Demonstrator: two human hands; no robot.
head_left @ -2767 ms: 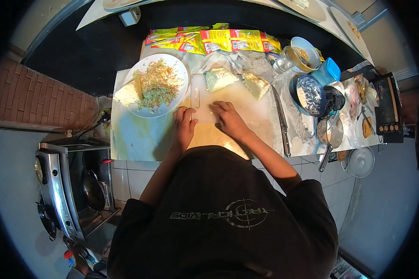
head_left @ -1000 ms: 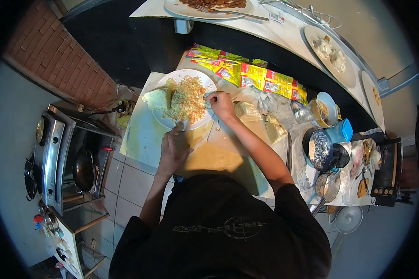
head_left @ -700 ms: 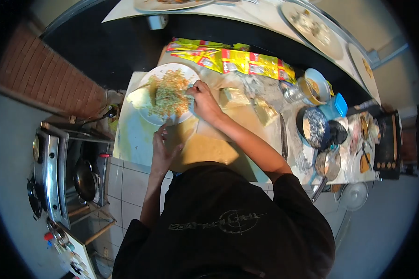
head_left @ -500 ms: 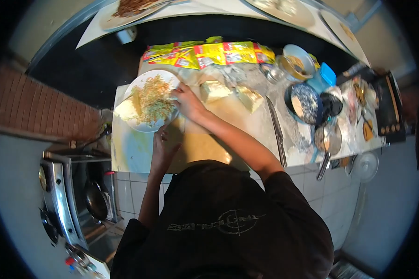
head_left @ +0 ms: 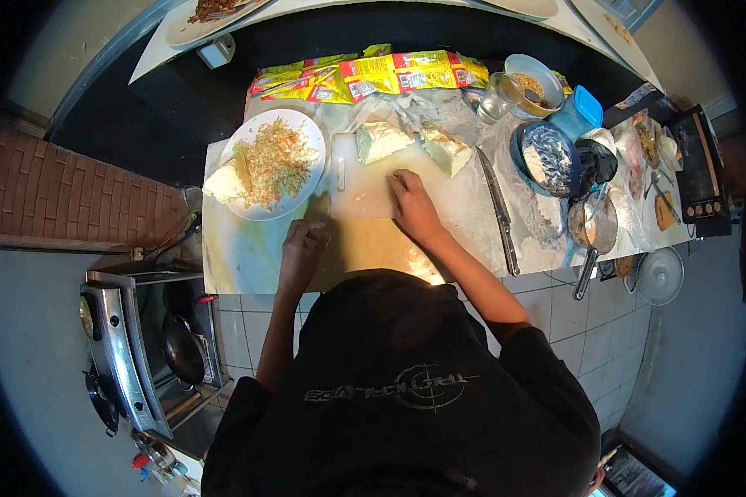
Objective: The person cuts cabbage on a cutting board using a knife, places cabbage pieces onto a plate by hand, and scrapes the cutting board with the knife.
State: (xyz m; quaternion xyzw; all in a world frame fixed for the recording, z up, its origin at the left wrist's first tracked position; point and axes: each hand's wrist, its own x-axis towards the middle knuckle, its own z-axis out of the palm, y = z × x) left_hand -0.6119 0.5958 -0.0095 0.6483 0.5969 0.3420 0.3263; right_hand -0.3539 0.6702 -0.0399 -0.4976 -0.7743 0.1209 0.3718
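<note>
My left hand (head_left: 305,243) hovers by the table's front edge, below the plate. Its fingers are bent loosely, the thumb apart, and I see nothing in them. Over the white cutting board (head_left: 365,192) is my right hand (head_left: 414,205), loosely curled and holding nothing visible. A white plate (head_left: 313,141) to the left bears shredded vegetables (head_left: 275,161) in pale orange and green, with a cabbage wedge (head_left: 228,180) at its left rim. Two more cabbage pieces, one left (head_left: 383,141) and one right (head_left: 446,152), lie at the board's far side.
A long knife (head_left: 497,207) lies right of the board. Beyond it are a dark blue bowl (head_left: 547,157) with white residue, a drinking glass (head_left: 499,98) and a handled pan (head_left: 593,228). Yellow-red sachets (head_left: 373,76) line the back. A stove (head_left: 124,348) stands at lower left.
My right hand has left the plate's rim and moved right, over the cutting board. My left hand has drawn away from the plate, its fingers now more bent. The view has shifted slightly.
</note>
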